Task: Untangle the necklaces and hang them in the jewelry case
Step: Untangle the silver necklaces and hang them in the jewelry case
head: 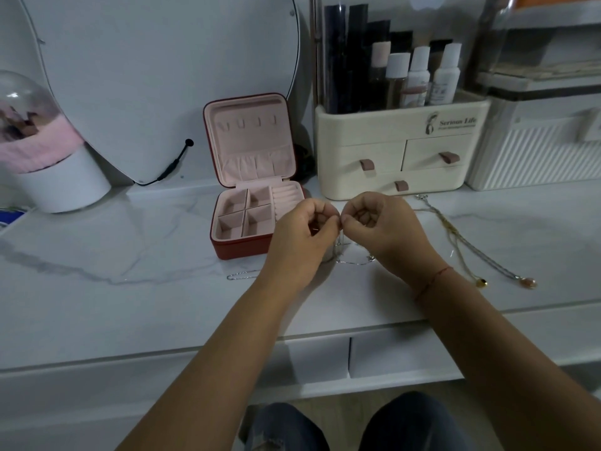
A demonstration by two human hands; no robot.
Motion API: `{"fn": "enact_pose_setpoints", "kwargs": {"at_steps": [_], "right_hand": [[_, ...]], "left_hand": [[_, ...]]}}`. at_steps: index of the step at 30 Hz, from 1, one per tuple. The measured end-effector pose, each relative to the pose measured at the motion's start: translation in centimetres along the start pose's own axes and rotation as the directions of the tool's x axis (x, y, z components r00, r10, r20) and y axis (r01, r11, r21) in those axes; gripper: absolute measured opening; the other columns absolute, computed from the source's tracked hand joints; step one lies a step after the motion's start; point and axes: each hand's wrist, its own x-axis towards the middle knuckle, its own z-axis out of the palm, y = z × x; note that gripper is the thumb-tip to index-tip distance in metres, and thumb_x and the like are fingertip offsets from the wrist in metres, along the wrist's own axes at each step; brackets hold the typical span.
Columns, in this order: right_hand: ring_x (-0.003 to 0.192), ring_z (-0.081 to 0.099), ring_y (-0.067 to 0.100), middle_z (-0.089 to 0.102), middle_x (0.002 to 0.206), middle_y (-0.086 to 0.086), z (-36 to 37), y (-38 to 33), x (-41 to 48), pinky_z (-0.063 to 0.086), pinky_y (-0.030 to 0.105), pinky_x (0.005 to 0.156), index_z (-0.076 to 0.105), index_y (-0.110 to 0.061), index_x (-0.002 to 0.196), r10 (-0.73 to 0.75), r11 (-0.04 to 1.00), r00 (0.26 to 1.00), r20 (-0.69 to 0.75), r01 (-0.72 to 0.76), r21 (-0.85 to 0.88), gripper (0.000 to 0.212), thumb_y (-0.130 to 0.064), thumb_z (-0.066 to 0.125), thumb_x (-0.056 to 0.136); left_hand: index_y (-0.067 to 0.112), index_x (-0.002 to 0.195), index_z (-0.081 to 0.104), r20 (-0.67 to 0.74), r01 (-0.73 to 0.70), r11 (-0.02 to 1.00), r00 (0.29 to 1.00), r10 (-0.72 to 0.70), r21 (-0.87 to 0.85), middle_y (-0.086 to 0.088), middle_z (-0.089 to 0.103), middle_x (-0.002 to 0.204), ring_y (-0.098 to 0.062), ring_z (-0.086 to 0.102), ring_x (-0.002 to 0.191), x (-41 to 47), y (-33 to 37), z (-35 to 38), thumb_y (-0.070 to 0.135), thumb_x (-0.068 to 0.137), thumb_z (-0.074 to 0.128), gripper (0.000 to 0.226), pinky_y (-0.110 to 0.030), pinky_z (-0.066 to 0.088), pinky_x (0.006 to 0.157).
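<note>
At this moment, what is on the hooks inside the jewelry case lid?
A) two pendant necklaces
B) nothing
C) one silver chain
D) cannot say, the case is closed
B: the lid hooks of the open jewelry case are bare. The left hand and right hand pinch a thin silver chain in front of it, and two pendant necklaces lie on the tabletop.

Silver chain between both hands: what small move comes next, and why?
Probably raise both hands a little: left hand and right hand pinch the silver chain together, while its slack lies looped on the table, so lifting would show whether it hangs free.
</note>
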Motion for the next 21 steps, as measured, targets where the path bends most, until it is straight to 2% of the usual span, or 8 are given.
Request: {"fn": "enact_pose_setpoints", "kwargs": {"at_steps": [5, 10, 14, 18, 21], "right_hand": [[0.051, 0.045, 0.004, 0.054, 0.058, -0.005, 0.17, -0.07, 0.06, 0.037, 0.011, 0.05, 0.057, -0.022, 0.069, -0.005, 0.999, 1.0, 0.021, 0.006, -0.034, 0.022, -0.005, 0.062, 0.082], [0.053, 0.049, 0.004, 0.056, 0.057, -0.003, -0.35, -0.48, 0.17, 0.038, 0.01, 0.053, 0.059, -0.016, 0.072, 0.027, 0.986, 0.999, 0.043, -0.034, 0.162, 0.023, -0.001, 0.055, 0.09], [0.058, 0.05, 0.01, 0.057, 0.057, -0.005, -0.47, -0.3, 0.35, 0.042, 0.019, 0.06, 0.061, -0.017, 0.075, 0.031, 0.97, 0.996, 0.086, -0.051, 0.239, 0.022, -0.006, 0.054, 0.093], [0.062, 0.045, 0.02, 0.054, 0.056, -0.004, -0.51, -0.12, 0.34, 0.037, 0.027, 0.06, 0.061, -0.017, 0.075, 0.033, 0.969, 0.994, 0.105, -0.058, 0.241, 0.022, -0.01, 0.054, 0.095], [0.06, 0.045, 0.019, 0.052, 0.055, -0.006, -0.44, -0.05, 0.32, 0.037, 0.026, 0.058, 0.062, -0.018, 0.076, 0.03, 0.971, 0.994, 0.107, -0.055, 0.233, 0.022, -0.011, 0.055, 0.095]], "left_hand": [[0.021, 0.082, 0.06, -0.01, 0.025, 0.999, 1.0, -0.025, 0.044, 0.009, 0.062, 0.072, 0.0, 0.055, 0.065, 0.0, 0.15, -0.03, 0.008, 0.089, 0.06, 0.015, -0.018, 0.045, 0.064], [0.022, 0.085, 0.061, -0.016, 0.066, 0.996, 0.998, -0.068, -0.061, -0.001, 0.069, 0.083, -0.008, 0.062, 0.076, 0.14, 0.27, -0.14, 0.008, 0.092, 0.058, 0.015, -0.028, 0.052, 0.079], [0.024, 0.091, 0.067, -0.013, 0.041, 0.994, 0.999, -0.043, -0.103, 0.005, 0.071, 0.083, -0.005, 0.064, 0.076, 0.1, 0.34, -0.27, 0.013, 0.093, 0.06, 0.013, -0.021, 0.052, 0.076], [0.023, 0.088, 0.071, -0.041, 0.002, 0.997, 0.999, -0.005, -0.072, 0.011, 0.07, 0.075, 0.001, 0.061, 0.068, 0.04, 0.63, -0.41, 0.015, 0.091, 0.063, 0.012, -0.015, 0.048, 0.069], [0.021, 0.089, 0.073, -0.064, 0.008, 0.997, 0.998, -0.013, -0.076, 0.01, 0.071, 0.076, 0.001, 0.062, 0.068, -0.04, 0.74, -0.54, 0.015, 0.089, 0.066, 0.009, -0.015, 0.049, 0.069]]}}
